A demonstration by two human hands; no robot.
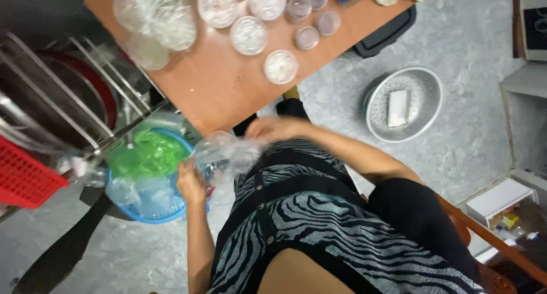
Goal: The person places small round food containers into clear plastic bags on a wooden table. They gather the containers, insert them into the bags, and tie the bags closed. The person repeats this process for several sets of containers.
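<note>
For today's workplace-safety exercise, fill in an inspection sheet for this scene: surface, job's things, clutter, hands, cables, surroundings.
Surface: brown wooden table, partly covered.
Job's things: clear plastic bag held between both hands; blue basket of green and clear bags beside it.
Clutter: round lidded tubs and bunched clear bags on the table.
Hands: left hand and right hand both grip the bag.
Cables: nothing seen.
Surroundings: metal colander on grey floor, red crate, metal rack.

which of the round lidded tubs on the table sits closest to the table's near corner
The clear lidded tub with white contents, alone nearest the table corner. The other tubs cluster farther back toward the far edge.
</note>
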